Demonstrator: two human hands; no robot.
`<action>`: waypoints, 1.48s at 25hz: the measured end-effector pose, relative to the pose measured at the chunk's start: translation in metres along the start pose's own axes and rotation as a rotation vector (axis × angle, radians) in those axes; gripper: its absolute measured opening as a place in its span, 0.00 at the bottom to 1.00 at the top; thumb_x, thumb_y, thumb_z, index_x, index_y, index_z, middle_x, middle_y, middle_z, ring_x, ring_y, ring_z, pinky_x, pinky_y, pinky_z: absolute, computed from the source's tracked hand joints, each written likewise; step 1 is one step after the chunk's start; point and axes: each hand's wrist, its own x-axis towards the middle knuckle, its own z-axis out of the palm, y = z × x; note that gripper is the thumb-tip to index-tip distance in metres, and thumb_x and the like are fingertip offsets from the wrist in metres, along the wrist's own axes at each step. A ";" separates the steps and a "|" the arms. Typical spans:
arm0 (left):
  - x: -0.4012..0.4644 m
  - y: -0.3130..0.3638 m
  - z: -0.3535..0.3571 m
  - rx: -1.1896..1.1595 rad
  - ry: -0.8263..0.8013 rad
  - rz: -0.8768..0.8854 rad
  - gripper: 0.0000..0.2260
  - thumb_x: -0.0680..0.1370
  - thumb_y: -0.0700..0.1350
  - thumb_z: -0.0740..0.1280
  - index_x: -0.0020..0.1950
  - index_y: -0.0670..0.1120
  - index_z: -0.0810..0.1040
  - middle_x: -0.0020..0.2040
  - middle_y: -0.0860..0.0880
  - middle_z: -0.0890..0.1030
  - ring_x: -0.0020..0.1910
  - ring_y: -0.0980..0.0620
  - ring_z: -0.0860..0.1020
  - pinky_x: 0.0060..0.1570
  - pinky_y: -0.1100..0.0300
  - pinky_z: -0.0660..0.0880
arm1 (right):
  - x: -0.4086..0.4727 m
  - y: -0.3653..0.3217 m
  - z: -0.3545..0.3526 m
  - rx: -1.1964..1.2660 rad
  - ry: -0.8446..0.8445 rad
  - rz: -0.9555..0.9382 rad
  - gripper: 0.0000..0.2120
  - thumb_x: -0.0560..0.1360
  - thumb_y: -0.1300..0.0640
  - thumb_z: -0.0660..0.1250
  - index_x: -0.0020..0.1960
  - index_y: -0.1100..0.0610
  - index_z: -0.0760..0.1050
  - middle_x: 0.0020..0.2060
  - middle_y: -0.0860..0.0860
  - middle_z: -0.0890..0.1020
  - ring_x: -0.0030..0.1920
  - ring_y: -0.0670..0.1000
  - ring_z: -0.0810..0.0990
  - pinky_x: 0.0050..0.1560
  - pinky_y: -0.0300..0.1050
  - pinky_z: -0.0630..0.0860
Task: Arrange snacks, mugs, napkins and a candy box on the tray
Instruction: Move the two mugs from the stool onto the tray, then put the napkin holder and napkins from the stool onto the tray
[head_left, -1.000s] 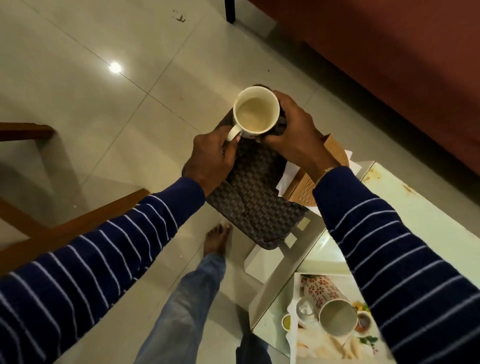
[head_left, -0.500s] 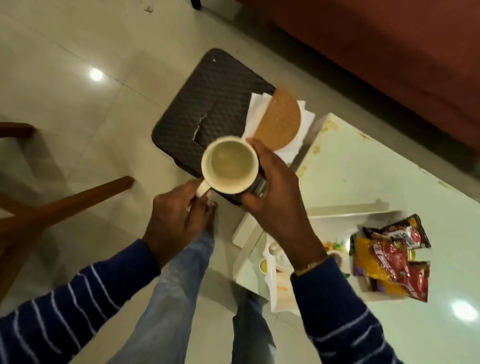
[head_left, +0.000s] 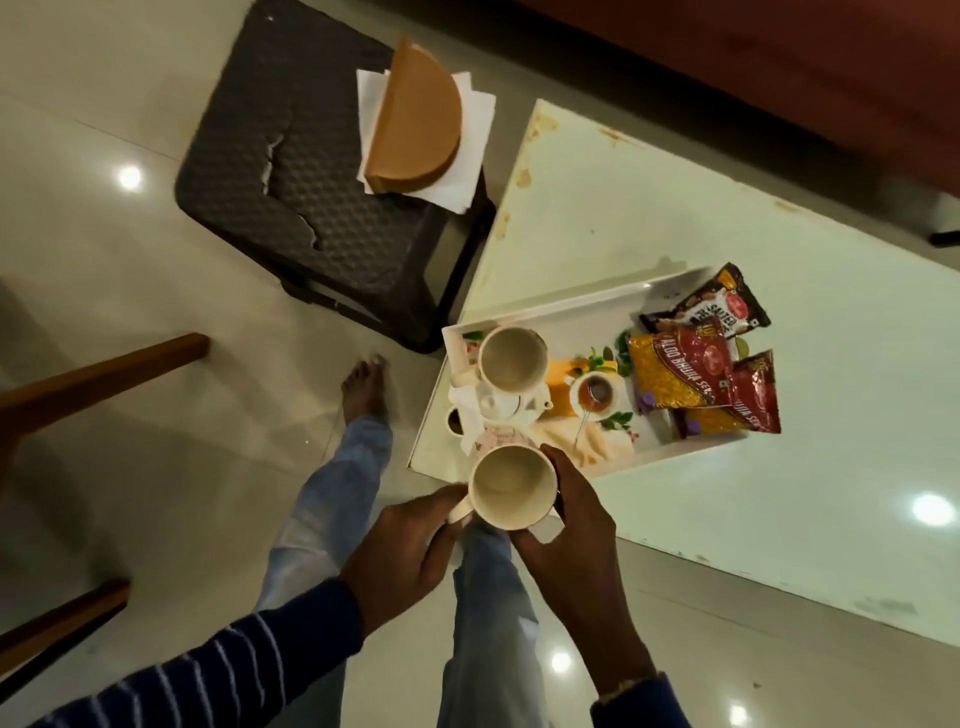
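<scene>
I hold a cream mug (head_left: 511, 486) in both hands over the near left corner of the white printed tray (head_left: 545, 312). My left hand (head_left: 410, 545) pinches its handle and my right hand (head_left: 571, 525) wraps its side. A second mug (head_left: 511, 358) stands upright in the tray's far left corner. Several snack packets (head_left: 701, 364) lie at the tray's right end. White napkins (head_left: 472, 135) and a half-round brown candy box (head_left: 415, 119) rest on the dark stool (head_left: 291, 171).
The tray sits on a pale table (head_left: 779, 519) at its left end. The stool stands on the tiled floor left of the table. My legs and a bare foot (head_left: 363, 384) are below. A wooden chair frame (head_left: 78, 384) is at the left, a red sofa (head_left: 779, 78) behind.
I carried the mug from above the stool down and right to the tray's near corner, and my view swung to the table. The stool's seat now shows only napkins and box.
</scene>
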 end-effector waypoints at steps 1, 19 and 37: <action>0.008 -0.003 0.008 0.008 -0.013 0.007 0.13 0.80 0.46 0.65 0.62 0.42 0.80 0.49 0.49 0.86 0.47 0.58 0.83 0.49 0.76 0.72 | 0.005 0.008 -0.001 0.010 0.033 0.017 0.29 0.72 0.55 0.77 0.68 0.39 0.70 0.61 0.34 0.78 0.62 0.35 0.76 0.60 0.31 0.73; 0.052 -0.055 0.039 0.077 -0.180 -0.010 0.20 0.80 0.58 0.60 0.65 0.49 0.77 0.56 0.50 0.84 0.54 0.54 0.81 0.54 0.61 0.78 | 0.041 0.042 0.002 -0.106 -0.012 0.127 0.33 0.71 0.56 0.78 0.68 0.39 0.64 0.65 0.36 0.73 0.63 0.33 0.72 0.64 0.30 0.69; 0.269 -0.044 -0.192 -0.023 0.573 -0.168 0.17 0.79 0.51 0.67 0.66 0.45 0.76 0.60 0.48 0.80 0.53 0.56 0.78 0.43 0.70 0.75 | 0.261 -0.170 0.040 0.130 0.160 0.139 0.26 0.78 0.49 0.69 0.74 0.53 0.71 0.64 0.48 0.80 0.53 0.41 0.76 0.50 0.32 0.71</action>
